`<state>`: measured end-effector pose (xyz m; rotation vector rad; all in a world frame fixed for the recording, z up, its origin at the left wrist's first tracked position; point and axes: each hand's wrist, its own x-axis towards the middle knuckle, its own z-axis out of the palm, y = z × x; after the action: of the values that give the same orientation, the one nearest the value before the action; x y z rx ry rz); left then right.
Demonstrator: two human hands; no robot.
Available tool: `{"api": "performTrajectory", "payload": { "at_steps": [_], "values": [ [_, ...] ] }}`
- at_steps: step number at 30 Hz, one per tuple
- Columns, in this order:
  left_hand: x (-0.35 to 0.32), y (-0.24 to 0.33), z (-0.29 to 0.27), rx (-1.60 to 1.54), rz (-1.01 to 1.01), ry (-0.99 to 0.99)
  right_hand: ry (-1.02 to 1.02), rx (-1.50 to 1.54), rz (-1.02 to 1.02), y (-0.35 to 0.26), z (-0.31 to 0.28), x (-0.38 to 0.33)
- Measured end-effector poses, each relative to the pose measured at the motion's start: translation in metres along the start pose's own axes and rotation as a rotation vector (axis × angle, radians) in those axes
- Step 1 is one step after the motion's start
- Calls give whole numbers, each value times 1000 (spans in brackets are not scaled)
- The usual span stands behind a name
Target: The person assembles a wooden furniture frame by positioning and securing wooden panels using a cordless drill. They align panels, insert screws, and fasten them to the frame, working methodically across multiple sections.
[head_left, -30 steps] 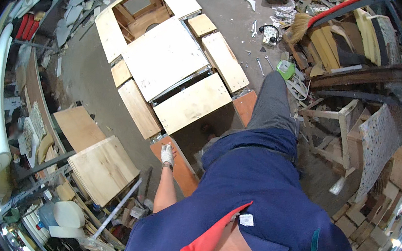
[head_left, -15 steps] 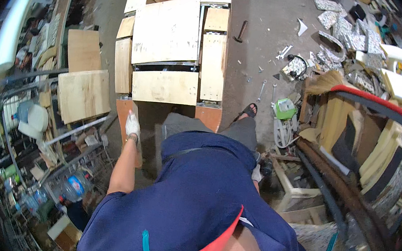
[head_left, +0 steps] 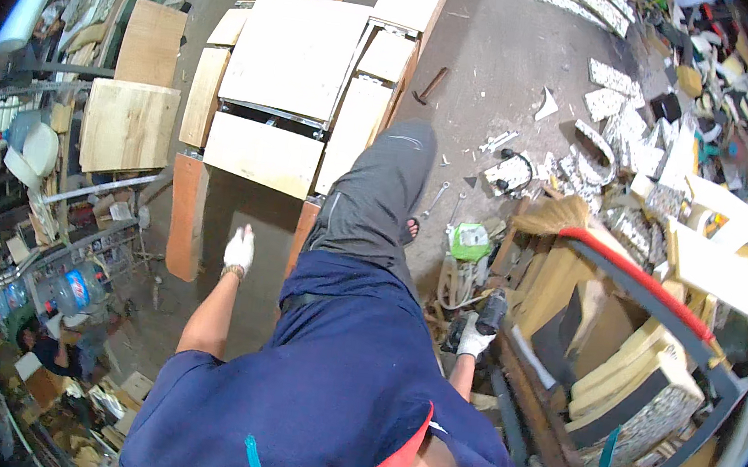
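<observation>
My left hand (head_left: 240,251), in a white glove, hangs over the floor between two reddish-brown legs of a wooden furniture frame. Its fingers point forward and it holds nothing. The left leg (head_left: 186,220) stands beside that hand, apart from it; the right leg (head_left: 302,233) is partly behind my trousers. Out to my right, my gloved right hand (head_left: 474,341) grips a dark cordless drill (head_left: 493,312). Pale wood panels cover the frame, with a wide front panel (head_left: 263,154) below a large top panel (head_left: 295,54). My raised knee hides part of the frame's right side.
A hammer (head_left: 430,86) and a wrench (head_left: 434,201) lie on the floor right of the frame. Foam offcuts (head_left: 606,103) and a red-handled broom (head_left: 636,277) are farther right. Boards (head_left: 130,129) lean at left; another person (head_left: 56,354) is at lower left.
My left hand has moved off the left leg to the space between the legs. My right hand has come out to the side, showing the drill. One knee has risen beside the frame.
</observation>
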<state>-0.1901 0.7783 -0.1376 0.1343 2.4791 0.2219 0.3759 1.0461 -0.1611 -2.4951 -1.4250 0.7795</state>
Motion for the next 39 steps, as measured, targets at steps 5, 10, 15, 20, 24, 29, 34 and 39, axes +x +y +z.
{"api": "performTrajectory", "payload": {
  "at_steps": [5,10,15,20,24,29,34,39],
  "values": [
    [-22,-23,84,-60,-151,-182,-29,-46,-226,-51,17,63],
    [-20,65,137,-74,-150,-244,-254,57,-291,-152,13,117],
    [52,180,141,-258,-91,-66,-199,-96,-725,-242,58,212],
    [104,319,73,-566,-18,118,-204,-135,-971,-416,68,298],
    [91,347,27,-749,-61,265,-350,-79,-1034,-557,109,320],
    [37,344,50,-727,-385,174,-433,-55,-1221,-724,202,340],
    [-53,352,101,-966,-694,127,-582,92,-1202,-867,333,330],
    [-136,419,129,-1153,-921,182,-731,183,-1133,-928,429,312]
  ]
}}
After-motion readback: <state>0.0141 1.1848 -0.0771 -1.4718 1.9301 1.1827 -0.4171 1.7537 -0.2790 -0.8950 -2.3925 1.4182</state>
